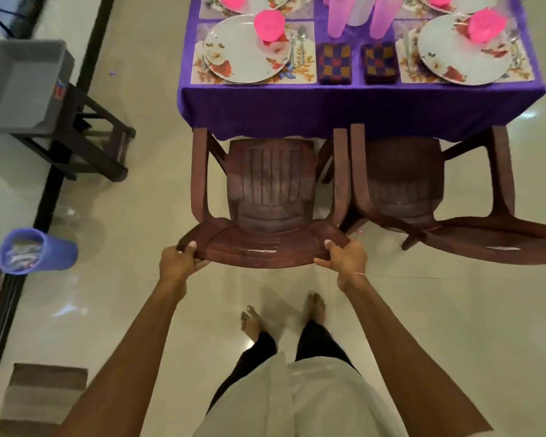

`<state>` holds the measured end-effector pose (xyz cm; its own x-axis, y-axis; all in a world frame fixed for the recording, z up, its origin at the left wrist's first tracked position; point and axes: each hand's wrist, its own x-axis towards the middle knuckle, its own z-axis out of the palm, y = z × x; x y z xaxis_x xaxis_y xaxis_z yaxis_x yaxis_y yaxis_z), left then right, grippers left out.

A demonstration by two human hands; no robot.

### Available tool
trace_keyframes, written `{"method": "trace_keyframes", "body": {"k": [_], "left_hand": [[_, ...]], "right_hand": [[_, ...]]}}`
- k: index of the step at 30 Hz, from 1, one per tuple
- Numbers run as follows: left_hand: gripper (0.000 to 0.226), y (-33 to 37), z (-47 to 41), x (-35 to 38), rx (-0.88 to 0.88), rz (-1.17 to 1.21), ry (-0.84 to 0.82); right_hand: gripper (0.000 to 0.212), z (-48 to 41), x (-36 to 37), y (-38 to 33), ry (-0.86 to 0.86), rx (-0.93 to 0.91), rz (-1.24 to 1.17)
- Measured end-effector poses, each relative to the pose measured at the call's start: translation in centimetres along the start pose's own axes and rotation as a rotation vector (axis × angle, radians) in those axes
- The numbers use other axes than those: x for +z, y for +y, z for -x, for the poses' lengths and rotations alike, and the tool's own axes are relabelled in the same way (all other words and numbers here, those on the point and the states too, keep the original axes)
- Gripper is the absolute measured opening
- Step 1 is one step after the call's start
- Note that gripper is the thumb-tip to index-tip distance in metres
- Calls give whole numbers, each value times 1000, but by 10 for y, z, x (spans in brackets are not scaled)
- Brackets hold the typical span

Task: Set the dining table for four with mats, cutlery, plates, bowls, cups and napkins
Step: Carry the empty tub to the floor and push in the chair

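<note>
A table with a purple cloth (360, 105) carries floral mats, each with a white floral plate (243, 55) and a pink bowl (270, 25). A fork and spoon (297, 42) lie right of the near left plate. Two folded checked napkins (334, 63) sit at the near middle, with tall pink cups (338, 14) behind them. My left hand (178, 258) and my right hand (347, 260) grip the top corners of the backrest of a brown plastic chair (270, 184) whose seat is partly under the table.
A second brown chair (423, 190) stands right beside the first. At the left a grey tub (19, 86) rests on a dark stool, and a blue container (38, 252) holding cutlery stands nearer. My bare feet are on the glossy tiled floor (123, 200).
</note>
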<state>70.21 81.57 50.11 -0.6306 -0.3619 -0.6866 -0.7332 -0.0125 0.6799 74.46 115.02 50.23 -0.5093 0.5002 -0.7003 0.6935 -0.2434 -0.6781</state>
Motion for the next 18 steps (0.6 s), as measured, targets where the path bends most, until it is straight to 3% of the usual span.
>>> {"method": "trace_keyframes", "body": {"k": [2,6,18], "left_hand": [[31,2,-3,2,5,41,-19],[29,10,-6,2,27,58,-28],[18,17,-1,-4,40,59,-118]], "right_hand": [[27,4,3,-7,-1,18,-18],[58,4,10,-19,48,36,2],[45,5,13,-25,70,3,73]]}}
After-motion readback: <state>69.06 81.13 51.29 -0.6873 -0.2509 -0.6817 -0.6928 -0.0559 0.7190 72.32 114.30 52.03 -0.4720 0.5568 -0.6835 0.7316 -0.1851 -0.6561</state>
